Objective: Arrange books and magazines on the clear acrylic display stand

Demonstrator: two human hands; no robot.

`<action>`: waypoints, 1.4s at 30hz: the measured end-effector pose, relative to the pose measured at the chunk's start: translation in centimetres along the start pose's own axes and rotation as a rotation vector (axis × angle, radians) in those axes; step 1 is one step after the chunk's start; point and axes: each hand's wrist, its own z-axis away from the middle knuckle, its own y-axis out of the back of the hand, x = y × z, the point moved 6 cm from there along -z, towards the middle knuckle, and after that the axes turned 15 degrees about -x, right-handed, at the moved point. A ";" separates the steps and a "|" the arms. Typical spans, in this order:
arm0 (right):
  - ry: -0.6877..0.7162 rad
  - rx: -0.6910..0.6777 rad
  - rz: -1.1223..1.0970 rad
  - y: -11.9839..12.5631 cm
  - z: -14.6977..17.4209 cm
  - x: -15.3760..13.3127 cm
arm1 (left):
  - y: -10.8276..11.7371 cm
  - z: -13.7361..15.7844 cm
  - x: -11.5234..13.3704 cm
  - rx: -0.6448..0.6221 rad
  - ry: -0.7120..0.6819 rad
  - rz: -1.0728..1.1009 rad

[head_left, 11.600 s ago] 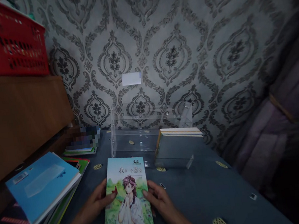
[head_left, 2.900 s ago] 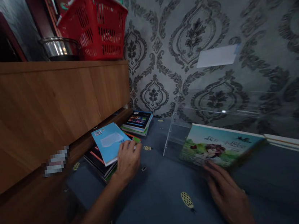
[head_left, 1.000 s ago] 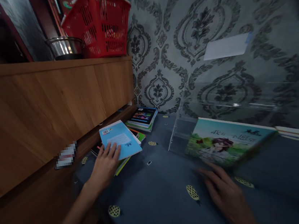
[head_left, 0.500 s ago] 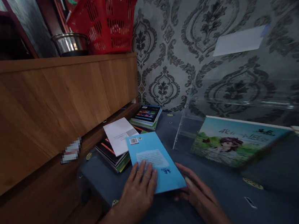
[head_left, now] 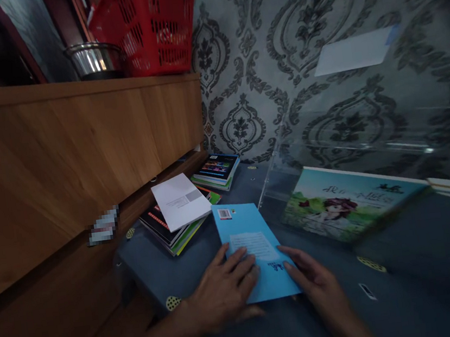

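Note:
A light-blue book [head_left: 262, 218] lies at a slant above the dark table, its barcode and a pale text block facing up. My left hand [head_left: 226, 283] rests across its left side, fingers on the cover and thumb by the near edge. At the opposite edge, my right hand [head_left: 316, 275] grips the book with the thumb on top; some of its fingers are hidden. Just beyond, a white booklet [head_left: 181, 198] tops a stack of books [head_left: 172, 240]. Another book pile [head_left: 217, 169] with a black top cover sits behind it.
On the right, a clear acrylic holder [head_left: 266, 185] contains an illustrated book [head_left: 347, 200]. The grey-blue table [head_left: 156, 275] meets a patterned wall. A wooden cabinet [head_left: 84, 158] on the left carries a red basket [head_left: 155, 40] and a metal pot [head_left: 94, 59].
The blue book has moved right and toward me, away from the stack with the white booklet. Both hands moved with it, and my right thumb now lies over its edge.

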 end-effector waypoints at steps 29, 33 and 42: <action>0.118 -0.057 -0.138 0.9 3.8 -2.5 | 4.4 -3.6 -6.4 0.245 0.245 1.242; 0.076 -0.075 0.019 0.0 4.2 -3.1 | 2.8 -5.2 -4.9 0.282 0.206 1.721; -0.300 -0.277 0.144 0.7 5.6 -1.0 | -2.3 -2.2 -4.0 -0.227 0.478 1.011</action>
